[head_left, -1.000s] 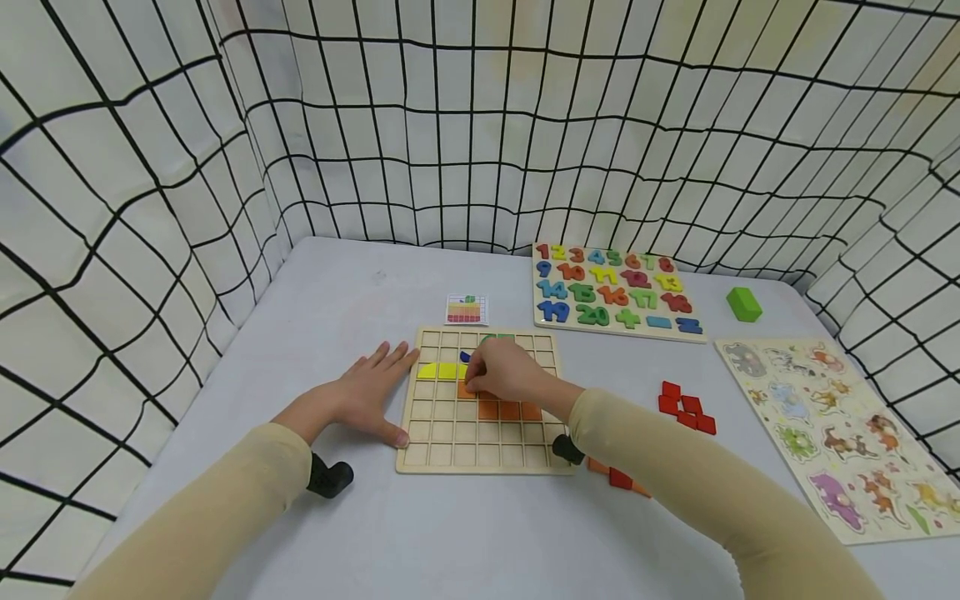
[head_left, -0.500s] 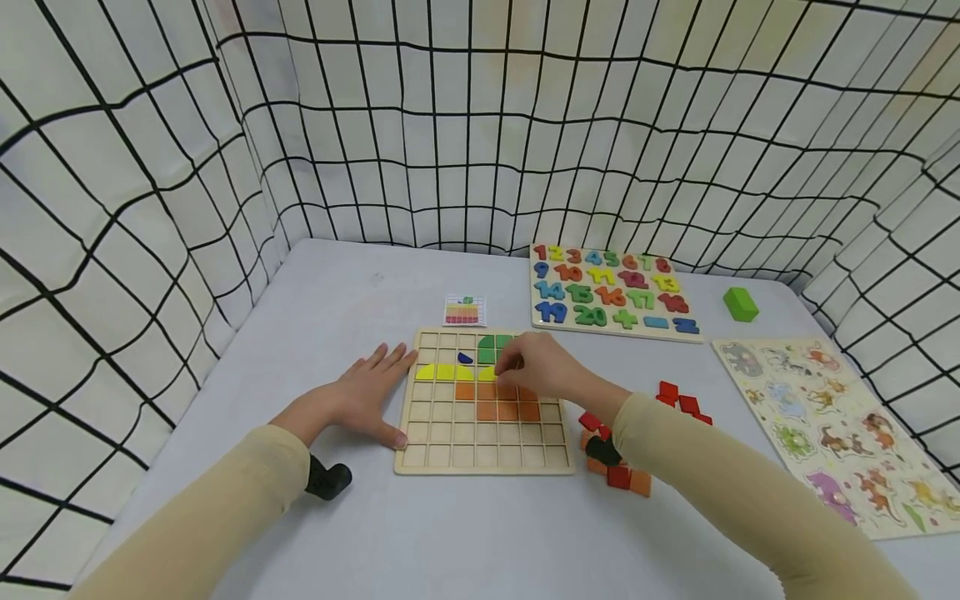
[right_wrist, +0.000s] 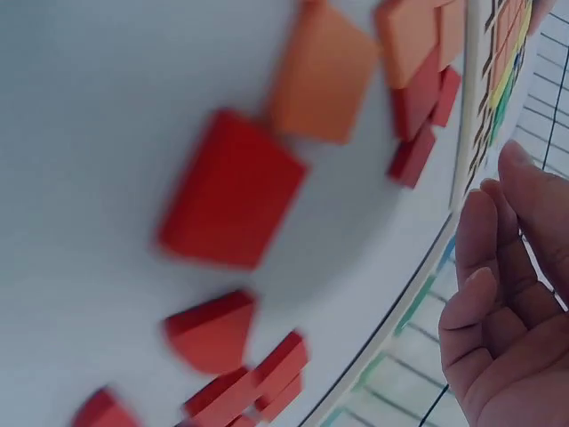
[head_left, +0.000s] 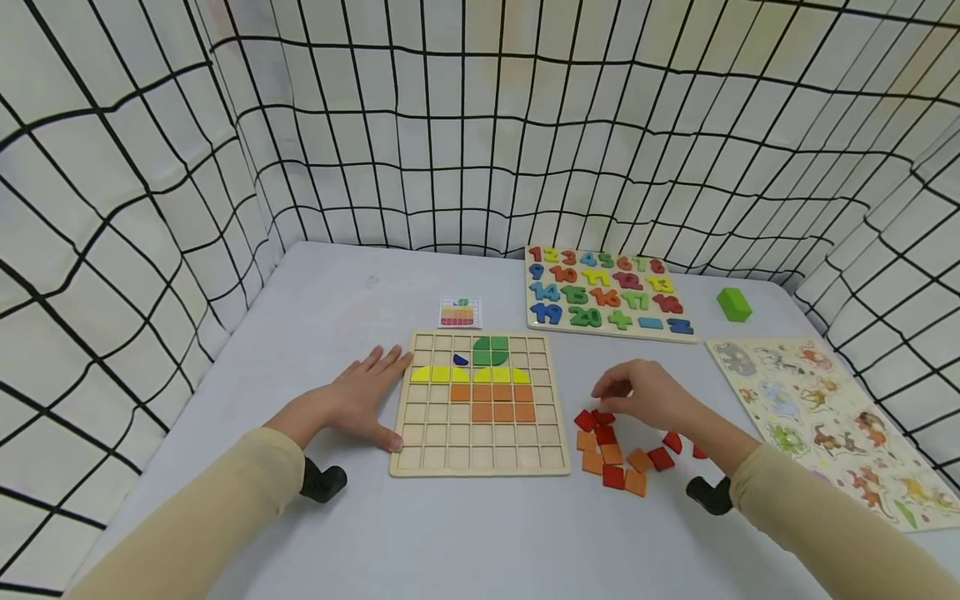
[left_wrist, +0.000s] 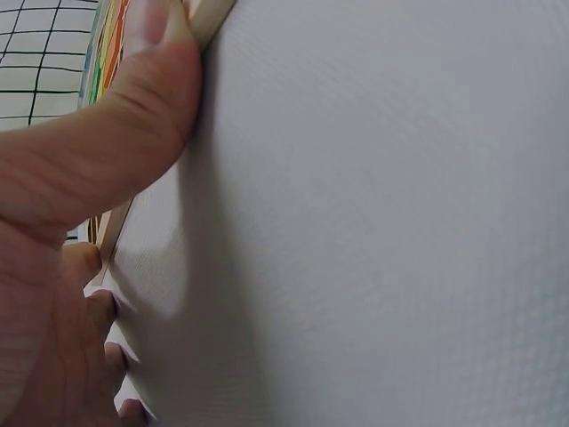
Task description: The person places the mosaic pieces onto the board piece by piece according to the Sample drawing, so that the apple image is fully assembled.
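Observation:
A wooden grid board [head_left: 438, 458] lies on the table, with green pieces [head_left: 491, 351], a blue piece [head_left: 461, 360], a row of yellow pieces [head_left: 430, 374] and two rows of orange squares [head_left: 503, 412] in its cells. My left hand [head_left: 352, 402] rests against the board's left edge, fingers spread and thumb at the edge; the left wrist view shows the thumb [left_wrist: 133, 120] on the rim. Over the loose red and orange tiles [head_left: 611, 454], right of the board, hovers my right hand [head_left: 645, 396]. In the right wrist view its loosely bent fingers [right_wrist: 476, 222] hold nothing.
A small pattern card [head_left: 460, 313] lies behind the board. Farther back right are a number puzzle [head_left: 611, 292] and a green block [head_left: 733, 305]. An animal puzzle board [head_left: 832, 425] lies at the right. Black netting [head_left: 480, 125] surrounds the table.
My right hand has moved along the upper orange row, then off the board to the right, above the loose tiles. Orange squares now show where it was. The left hand stays in place.

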The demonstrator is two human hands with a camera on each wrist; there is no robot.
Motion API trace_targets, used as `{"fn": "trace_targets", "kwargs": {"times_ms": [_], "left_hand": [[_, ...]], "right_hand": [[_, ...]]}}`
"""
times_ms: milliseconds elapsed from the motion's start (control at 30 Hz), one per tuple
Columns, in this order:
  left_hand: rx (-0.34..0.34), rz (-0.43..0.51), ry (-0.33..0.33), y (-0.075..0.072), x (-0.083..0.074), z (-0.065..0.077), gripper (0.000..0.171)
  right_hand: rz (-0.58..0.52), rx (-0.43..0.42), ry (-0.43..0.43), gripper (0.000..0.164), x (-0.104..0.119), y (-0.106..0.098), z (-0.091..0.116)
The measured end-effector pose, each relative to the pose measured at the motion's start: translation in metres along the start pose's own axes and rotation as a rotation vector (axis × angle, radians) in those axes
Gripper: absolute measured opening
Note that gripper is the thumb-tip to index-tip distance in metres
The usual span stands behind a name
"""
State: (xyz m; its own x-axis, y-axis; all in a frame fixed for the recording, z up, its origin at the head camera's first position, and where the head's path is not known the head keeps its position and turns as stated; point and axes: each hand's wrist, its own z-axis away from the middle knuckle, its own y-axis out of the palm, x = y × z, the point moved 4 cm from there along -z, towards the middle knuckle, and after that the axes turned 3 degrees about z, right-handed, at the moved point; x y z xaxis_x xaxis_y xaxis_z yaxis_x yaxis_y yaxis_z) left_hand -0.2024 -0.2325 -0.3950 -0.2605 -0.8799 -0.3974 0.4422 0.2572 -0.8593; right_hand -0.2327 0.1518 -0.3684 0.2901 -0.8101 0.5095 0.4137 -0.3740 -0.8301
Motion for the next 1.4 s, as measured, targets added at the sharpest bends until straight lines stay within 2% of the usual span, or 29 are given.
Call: {"fn": "trace_targets", "kwargs": {"times_ms": [233, 467, 667, 833, 1067, 1233, 1400], "left_hand": [[0.006, -0.004, -0.006, -0.001, -0.002, 0.001, 0.132], [0.002, -0.002, -0.009, -0.002, -0.001, 0.002, 0.132], [0.0, 0.001, -0.003, -0.001, 0.0, 0.001, 0.131], [0.003, -0.002, -0.001, -0.001, -0.002, 0.002, 0.132], [0.01, 0.003, -0.007, 0.0, -0.003, 0.002, 0.131], [0.01, 0.006, -0.01, 0.002, -0.001, 0.0, 0.13], [0.011, -0.005, -0.026, 0.002, 0.001, -0.002, 0.131]], "right_hand": [[0.012, 0.102, -0.07, 0.015, -0.029, 0.003, 0.039], [-0.039, 0.204, -0.109, 0.019, -0.043, 0.009, 0.05], [0.011, 0.171, -0.126, 0.018, -0.04, 0.011, 0.048], [0.012, 0.131, -0.101, 0.017, -0.038, 0.012, 0.046], [-0.058, 0.048, -0.093, 0.013, -0.024, 0.009, 0.027], [-0.149, 0.02, -0.081, 0.009, 0.002, 0.011, 0.003], [-0.194, 0.01, -0.096, 0.008, 0.035, 0.019, -0.025]]}}
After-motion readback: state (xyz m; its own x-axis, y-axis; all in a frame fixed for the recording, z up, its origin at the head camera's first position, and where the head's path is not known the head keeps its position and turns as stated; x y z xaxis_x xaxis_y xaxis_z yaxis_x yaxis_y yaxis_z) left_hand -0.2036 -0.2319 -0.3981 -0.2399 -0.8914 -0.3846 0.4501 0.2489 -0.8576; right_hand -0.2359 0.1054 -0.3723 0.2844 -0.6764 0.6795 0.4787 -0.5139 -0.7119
